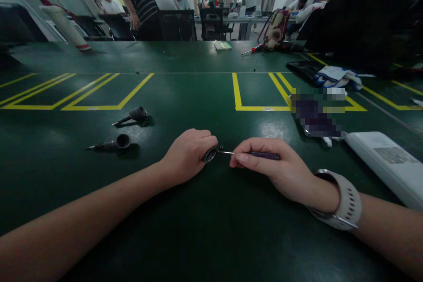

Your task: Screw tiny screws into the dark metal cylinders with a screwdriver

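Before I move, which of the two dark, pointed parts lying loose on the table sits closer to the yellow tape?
The farther part, just this side of the yellow tape; the nearer part lies closer to the person.

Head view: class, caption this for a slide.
Left hand holds a dark round part; right hand, a thin tool.

Open tabletop [191, 92] beyond the left hand [190, 156], tapered pieces [110, 143] in the way leftward.

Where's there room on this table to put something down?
Bare patches: beyond the left hand and right hand, between the yellow tape outlines; also nearer, between the forearms. Crowded: the right, with the white device and blue-trimmed cloth. Two dark conical parts sit left.
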{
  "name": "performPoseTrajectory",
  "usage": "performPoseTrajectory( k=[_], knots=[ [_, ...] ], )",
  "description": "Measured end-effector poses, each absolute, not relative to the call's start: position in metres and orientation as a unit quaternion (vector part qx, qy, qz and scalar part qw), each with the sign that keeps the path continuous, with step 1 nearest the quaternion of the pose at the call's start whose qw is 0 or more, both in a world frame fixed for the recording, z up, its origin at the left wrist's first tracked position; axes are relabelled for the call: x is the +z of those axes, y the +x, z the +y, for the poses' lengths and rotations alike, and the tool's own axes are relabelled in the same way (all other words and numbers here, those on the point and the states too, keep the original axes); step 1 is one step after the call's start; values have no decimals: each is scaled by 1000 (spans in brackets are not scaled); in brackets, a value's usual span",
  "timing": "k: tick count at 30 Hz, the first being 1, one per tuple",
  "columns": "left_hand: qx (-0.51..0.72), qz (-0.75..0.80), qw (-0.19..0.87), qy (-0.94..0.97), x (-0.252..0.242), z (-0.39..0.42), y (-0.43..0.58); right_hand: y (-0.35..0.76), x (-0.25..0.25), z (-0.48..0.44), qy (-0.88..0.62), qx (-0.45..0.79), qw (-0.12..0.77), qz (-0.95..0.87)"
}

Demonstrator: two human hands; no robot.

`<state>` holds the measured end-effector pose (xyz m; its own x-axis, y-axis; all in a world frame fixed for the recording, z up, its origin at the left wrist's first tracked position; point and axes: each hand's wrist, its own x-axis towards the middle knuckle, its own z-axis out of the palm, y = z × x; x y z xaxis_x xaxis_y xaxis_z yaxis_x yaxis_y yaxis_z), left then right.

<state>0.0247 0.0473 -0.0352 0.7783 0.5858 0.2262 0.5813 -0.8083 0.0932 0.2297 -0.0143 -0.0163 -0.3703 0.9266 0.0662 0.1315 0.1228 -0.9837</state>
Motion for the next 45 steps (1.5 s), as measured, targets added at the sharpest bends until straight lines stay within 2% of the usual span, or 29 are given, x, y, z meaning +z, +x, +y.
performPoseTrajectory(
  k=[4, 10, 18, 23, 25, 31, 37, 45],
  knots=[
    [121, 312, 24, 942, -35, 49, 24, 229, -23, -9, -387, 641, 424, -510],
    [136, 305, 30, 942, -36, 49, 24, 229, -22, -7, -386, 676, 428, -460],
    [119, 308, -20, 944, -35, 45, 25, 233, -20, -9, -392, 558, 390, -619],
    [140, 320, 23, 937, -35, 46, 23, 231, -26, -7, -376, 645, 418, -518],
    [141, 320, 27, 936, -35, 46, 23, 232, -25, -7, -372, 642, 418, -525],
    [118, 328, -24, 937, -33, 46, 26, 234, -19, -8, -393, 504, 375, -672],
    [172, 345, 77, 920, -34, 53, 24, 236, -30, 0, -347, 654, 425, -520],
    [200, 360, 155, 898, -35, 58, 23, 236, -34, 6, -321, 711, 434, -450]
  ],
)
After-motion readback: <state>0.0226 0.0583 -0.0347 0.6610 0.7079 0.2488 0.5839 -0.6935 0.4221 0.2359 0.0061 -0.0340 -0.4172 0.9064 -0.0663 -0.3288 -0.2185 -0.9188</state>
